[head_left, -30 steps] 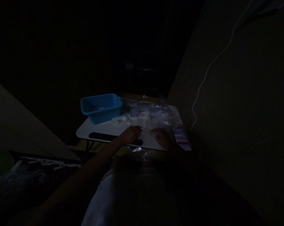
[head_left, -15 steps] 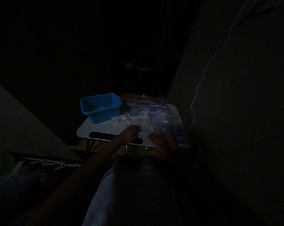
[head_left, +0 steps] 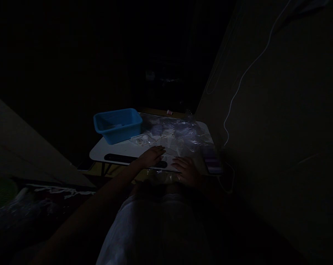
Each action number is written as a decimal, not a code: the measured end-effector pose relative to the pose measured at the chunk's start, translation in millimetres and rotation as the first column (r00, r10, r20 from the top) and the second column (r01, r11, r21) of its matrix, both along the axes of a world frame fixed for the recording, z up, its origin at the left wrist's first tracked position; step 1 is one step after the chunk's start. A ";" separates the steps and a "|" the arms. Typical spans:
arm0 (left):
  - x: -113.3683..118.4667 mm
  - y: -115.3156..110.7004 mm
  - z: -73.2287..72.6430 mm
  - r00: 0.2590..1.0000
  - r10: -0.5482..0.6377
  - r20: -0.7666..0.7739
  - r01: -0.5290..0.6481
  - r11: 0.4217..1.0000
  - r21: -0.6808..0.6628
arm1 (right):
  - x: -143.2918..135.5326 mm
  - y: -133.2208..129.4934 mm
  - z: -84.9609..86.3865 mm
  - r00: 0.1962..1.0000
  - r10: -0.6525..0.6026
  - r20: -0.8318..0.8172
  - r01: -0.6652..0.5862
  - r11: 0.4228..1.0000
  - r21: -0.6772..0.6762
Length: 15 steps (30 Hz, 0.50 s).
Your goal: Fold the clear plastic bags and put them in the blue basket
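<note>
Hands (head_left: 153, 156) (head_left: 186, 170) lie flat, fingers extended; whether they grip anything, darkness hides.

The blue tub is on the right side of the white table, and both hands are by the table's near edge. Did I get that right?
Not quite: the head view shows the blue tub on the left side of the white table. The left hand and right hand are by its near edge.

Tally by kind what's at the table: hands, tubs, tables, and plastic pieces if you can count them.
Hands: 2 (left hand, right hand)
Tub: 1
Table: 1
Plastic: too dark and tangled to count
Total, without plastic: 4
</note>
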State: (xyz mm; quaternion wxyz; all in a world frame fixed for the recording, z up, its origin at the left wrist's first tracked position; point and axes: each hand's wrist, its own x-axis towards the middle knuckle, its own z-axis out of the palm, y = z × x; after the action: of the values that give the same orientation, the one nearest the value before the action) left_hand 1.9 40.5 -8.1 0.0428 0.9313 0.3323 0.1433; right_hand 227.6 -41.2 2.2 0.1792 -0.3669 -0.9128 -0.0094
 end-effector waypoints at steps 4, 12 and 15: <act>0.1 -1.5 2.5 1.000 -0.004 -0.015 0.004 1.000 0.002 | -13.7 7.8 -2.0 0.969 -0.068 -0.239 0.055 0.997 -0.061; -0.4 -2.7 1.8 1.000 0.009 0.010 -0.009 1.000 -0.009 | -20.0 23.9 3.8 0.763 -0.315 -0.564 0.015 0.881 -0.472; 0.5 -3.1 7.2 0.993 0.025 0.112 -0.021 0.999 -0.034 | -17.8 25.0 6.5 0.746 -0.305 -0.592 -0.051 0.860 -0.507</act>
State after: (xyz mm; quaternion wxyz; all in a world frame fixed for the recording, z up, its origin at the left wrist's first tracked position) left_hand 2.4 37.4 -0.9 0.0751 0.9169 0.3424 0.1906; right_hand 209.8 -16.2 8.7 0.3857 -0.4433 -0.7346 0.3393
